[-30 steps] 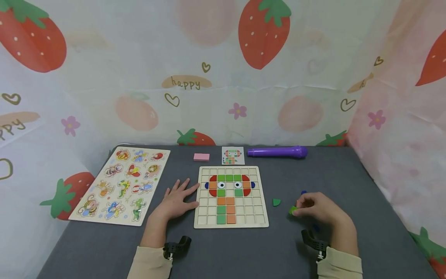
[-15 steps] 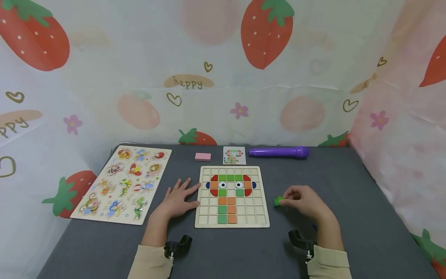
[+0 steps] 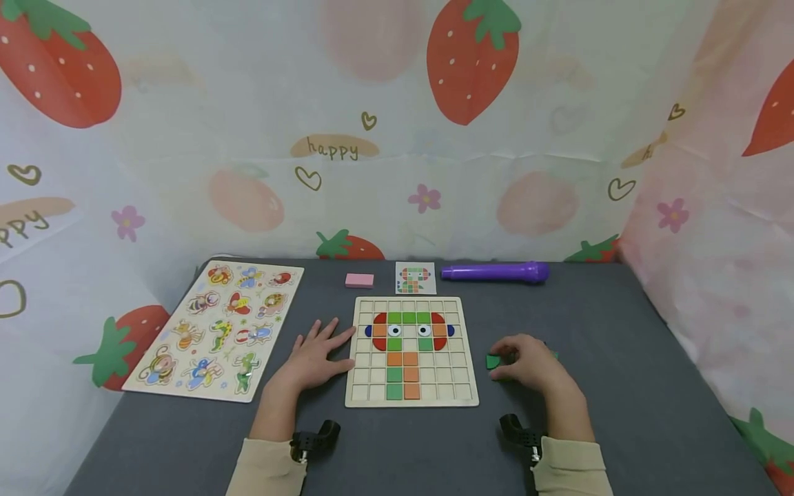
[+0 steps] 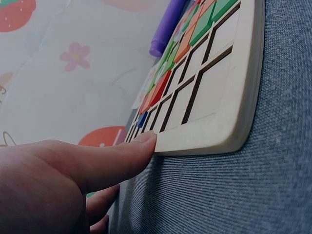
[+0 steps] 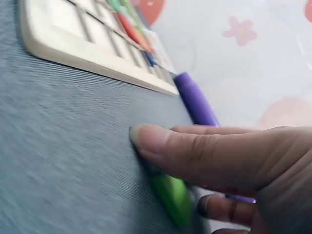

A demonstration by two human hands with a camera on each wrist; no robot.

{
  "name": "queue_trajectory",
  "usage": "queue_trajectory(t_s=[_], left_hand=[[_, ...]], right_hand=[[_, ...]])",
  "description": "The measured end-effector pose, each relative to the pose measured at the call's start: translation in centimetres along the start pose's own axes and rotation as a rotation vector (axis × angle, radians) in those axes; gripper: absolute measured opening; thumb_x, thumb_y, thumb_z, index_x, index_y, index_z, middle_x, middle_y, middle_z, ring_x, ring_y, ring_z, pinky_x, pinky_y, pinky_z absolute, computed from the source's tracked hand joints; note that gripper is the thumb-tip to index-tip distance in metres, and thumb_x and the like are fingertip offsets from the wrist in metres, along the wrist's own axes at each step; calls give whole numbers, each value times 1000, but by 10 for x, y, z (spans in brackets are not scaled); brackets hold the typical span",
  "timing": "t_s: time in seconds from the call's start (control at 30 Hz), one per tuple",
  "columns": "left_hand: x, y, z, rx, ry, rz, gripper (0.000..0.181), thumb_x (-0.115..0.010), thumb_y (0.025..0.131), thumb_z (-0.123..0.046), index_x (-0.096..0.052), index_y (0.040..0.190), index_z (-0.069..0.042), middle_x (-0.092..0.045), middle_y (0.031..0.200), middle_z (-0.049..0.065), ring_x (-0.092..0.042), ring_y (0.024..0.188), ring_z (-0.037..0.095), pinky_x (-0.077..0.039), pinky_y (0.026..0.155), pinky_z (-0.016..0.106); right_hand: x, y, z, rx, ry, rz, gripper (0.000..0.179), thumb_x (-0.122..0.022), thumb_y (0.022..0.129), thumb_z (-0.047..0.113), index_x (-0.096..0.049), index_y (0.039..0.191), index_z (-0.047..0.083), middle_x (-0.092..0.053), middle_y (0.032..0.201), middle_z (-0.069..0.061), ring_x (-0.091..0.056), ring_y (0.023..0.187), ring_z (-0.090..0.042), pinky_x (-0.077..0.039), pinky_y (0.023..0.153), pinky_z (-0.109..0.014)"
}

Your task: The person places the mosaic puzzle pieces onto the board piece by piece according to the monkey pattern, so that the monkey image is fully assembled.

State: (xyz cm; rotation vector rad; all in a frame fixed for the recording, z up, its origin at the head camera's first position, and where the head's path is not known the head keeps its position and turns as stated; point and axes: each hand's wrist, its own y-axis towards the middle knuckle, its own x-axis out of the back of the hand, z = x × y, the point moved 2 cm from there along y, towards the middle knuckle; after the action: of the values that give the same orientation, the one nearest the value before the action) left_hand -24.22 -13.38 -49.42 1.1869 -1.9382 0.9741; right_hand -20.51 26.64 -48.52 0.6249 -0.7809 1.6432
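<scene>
A cream wooden grid board [image 3: 443, 393] lies mid-table, filled partly with coloured tiles such as an orange square [image 3: 411, 391]. My left hand [image 3: 319, 358] lies palm down with fingers spread, its thumb touching the board's left edge, which the left wrist view shows closely. Right of the board, my right hand [image 3: 530, 362] has thumb and forefinger on either side of a dark green quarter-round tile [image 3: 493, 362]; contact is unclear. In the right wrist view a blurred bright green tile [image 5: 173, 197] shows below the thumb; whether it is held is hidden. A bit of green peeks out behind the hand.
Behind the board lie a pink block [image 3: 359, 280], a small pattern card [image 3: 415, 277] and a purple microphone-shaped tube [image 3: 494, 273]. An insect picture board [image 3: 186, 375] occupies the left side. A strawberry-print cloth [image 3: 384, 186] stands along the back.
My right hand has moved left from the loose tiles towards the dark green tile beside the board; the bright green tile it pinched is hidden from the head view. My left hand stays put.
</scene>
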Motion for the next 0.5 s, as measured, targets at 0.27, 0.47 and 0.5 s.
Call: queue_trajectory(t_s=[0.27,0.47,0.5], left_hand=[[0,0,0,1,4,-1,70,-67,95,-40,-39,157,-24,-21,168,14,-2,155,44,-2,121,69],[-1,1,1,-4,6,-5,70,-67,95,-40,-39,157,-24,-21,168,14,-2,155,44,-2,121,69],[-1,1,1,-5,7,-6,70,-67,95,-40,-39,157,-25,-21,168,14,-2,155,44,-2,121,69]], right_hand=[[-10,7,8,0,-36,-42,14,-80,87,24,-77,96,14,-69,95,-2,-58,84,-16,-51,74,-36],[-15,10,23,49,9,-20,18,-63,101,25,-72,91,14,-63,78,0,-54,69,-16,-46,63,-33],[-18,11,28,56,28,-4,18,-62,102,25,-70,91,13,-60,74,-1,-52,67,-16,-44,61,-32]])
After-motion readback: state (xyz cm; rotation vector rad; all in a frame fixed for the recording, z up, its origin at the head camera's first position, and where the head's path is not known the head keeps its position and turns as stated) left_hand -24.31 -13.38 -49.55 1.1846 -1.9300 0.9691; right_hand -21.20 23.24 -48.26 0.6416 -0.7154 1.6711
